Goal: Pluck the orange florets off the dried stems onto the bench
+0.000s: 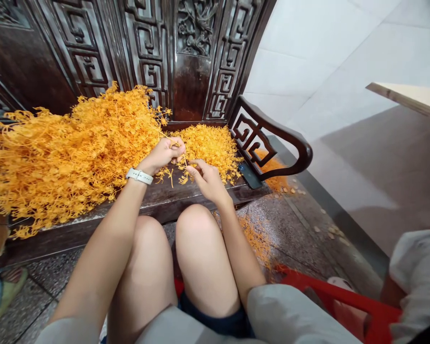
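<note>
My left hand (167, 152), with a pale strap at its wrist, is closed in a pinch on a thin yellow-orange plastic sprig. Just to the right and lower, my right hand (210, 181) has its thumb and forefinger close together near the sprig's end; whether they grip it is too small to tell. A tall heap of branched yellow-orange sprigs (82, 148) lies left of my hands. Behind and right of them is a lower pile of short yellow-orange pieces (211, 145). A few loose bits (169, 177) lie on the dark bench seat (154, 197) below my fingers.
The bench has a carved wooden back (191, 86) and a curved armrest (301, 153). A dark phone-like slab (250, 176) lies by the armrest. Orange scraps (254, 236) litter the floor. At right are a red plastic stool (344, 296), another person's sleeve (421, 267) and a board's edge (401, 98).
</note>
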{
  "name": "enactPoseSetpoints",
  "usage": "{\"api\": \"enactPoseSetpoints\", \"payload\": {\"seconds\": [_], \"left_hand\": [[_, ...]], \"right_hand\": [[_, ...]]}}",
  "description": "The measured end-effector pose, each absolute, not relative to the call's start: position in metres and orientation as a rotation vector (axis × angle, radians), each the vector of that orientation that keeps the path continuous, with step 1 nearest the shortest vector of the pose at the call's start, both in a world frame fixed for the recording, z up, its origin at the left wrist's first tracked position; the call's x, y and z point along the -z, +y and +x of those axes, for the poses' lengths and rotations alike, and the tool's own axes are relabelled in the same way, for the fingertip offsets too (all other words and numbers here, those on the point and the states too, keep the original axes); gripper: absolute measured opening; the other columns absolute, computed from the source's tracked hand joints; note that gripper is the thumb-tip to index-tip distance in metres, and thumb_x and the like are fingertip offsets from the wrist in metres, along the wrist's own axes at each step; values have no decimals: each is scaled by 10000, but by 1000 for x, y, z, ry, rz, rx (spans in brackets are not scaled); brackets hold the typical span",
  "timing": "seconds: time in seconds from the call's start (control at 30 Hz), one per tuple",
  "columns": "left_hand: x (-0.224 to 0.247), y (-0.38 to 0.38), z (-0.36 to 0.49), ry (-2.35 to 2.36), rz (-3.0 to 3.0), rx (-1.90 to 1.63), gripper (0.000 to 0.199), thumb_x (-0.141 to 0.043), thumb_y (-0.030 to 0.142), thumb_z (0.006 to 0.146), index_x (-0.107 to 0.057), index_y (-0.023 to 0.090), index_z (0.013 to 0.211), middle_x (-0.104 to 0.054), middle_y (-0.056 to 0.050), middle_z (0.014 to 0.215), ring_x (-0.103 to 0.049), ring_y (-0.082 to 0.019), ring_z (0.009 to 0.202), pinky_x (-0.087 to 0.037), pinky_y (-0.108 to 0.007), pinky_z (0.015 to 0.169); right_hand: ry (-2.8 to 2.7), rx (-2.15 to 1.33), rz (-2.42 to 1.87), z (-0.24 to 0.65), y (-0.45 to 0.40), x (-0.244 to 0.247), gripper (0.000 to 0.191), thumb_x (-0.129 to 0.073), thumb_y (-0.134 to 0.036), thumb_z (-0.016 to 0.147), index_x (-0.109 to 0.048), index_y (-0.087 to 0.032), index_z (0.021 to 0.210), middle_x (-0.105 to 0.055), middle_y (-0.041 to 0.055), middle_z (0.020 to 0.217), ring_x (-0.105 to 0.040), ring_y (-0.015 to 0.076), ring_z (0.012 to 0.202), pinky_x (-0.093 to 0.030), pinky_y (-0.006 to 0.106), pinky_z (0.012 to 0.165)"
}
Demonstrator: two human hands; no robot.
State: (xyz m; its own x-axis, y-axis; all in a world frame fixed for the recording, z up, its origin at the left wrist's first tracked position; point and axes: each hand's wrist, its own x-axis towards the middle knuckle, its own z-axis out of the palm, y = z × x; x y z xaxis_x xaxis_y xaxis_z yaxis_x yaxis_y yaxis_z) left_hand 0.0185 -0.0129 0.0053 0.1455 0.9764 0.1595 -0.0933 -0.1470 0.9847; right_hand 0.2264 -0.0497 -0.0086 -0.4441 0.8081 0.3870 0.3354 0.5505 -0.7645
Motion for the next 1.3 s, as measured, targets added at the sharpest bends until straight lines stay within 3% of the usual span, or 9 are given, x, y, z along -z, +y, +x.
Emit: {"api": "enactPoseSetpoints", "payload": {"seconds": [0.17,0.3,0.5,0.63,0.73,0.83,0.93,1.13,1.3], "left_hand": [[-2,-11,14,925,1233,-1415,238,-806,234,805,-599,196,694,-543,-5,567,-479,-94,480,-325,-220,465],[2,-8,10,980,1163,-1454,206,-739,164,828,-581,201,701,-508,6,572,-469,-93,491,-315,-217,482],[16,8,16,1282,1105,-1573,185,-670,108,815,-592,194,671,-527,7,563,-449,-105,491,-321,-237,502],[28,21,21,1395,832,-1665,215,-607,132,866,-534,207,679,-519,31,564,-386,-94,456,-282,-221,482],[30,23,24,1300,828,-1662,191,-597,186,913,-550,208,730,-556,30,593,-401,-89,450,-304,-211,481],[27,20,24,1263,863,-1690,160,-612,175,913,-576,200,759,-576,27,603,-411,-81,453,-305,-204,475],[27,18,21,1265,814,-1675,169,-617,157,914,-572,196,755,-572,30,602,-397,-75,438,-300,-199,463],[25,18,20,1169,816,-1692,208,-660,224,946,-553,203,769,-573,29,633,-425,-64,448,-319,-177,460],[18,14,23,926,875,-1674,185,-702,202,926,-577,210,790,-544,36,618,-424,-63,457,-379,-175,491]], "right_hand": [[-1957,-812,-888,226,-48,14,303,-574,-485,1044,-720,-220,1032,-688,19,891,-590,174,822,-432,285,790],[-1802,-987,-862,222,-44,22,274,-612,-495,1022,-699,-236,1050,-622,-24,742,-539,145,677,-433,261,686],[-1638,-1227,-601,218,-73,3,293,-725,-510,944,-656,-246,838,-554,-34,642,-472,116,567,-427,249,577],[-1666,-1705,-197,233,-93,-26,393,-786,-626,845,-680,-255,775,-600,-1,620,-574,125,516,-473,259,506],[-1682,-1890,-251,239,-74,-35,416,-841,-651,772,-736,-253,828,-661,57,664,-676,178,604,-507,265,491],[-1505,-1808,-395,231,-45,-30,446,-705,-678,887,-740,-272,1066,-750,74,850,-692,179,711,-540,268,522],[-1189,-1673,-387,220,-34,-17,351,-564,-581,995,-689,-305,1173,-772,17,1022,-640,125,729,-555,241,582],[-910,-1593,-497,212,-43,9,197,-685,-327,922,-707,-241,1098,-651,-44,748,-478,79,531,-423,203,480],[-873,-1534,-734,204,-35,30,286,-765,-413,892,-604,-247,1060,-679,-48,749,-536,81,519,-423,200,469]]}}
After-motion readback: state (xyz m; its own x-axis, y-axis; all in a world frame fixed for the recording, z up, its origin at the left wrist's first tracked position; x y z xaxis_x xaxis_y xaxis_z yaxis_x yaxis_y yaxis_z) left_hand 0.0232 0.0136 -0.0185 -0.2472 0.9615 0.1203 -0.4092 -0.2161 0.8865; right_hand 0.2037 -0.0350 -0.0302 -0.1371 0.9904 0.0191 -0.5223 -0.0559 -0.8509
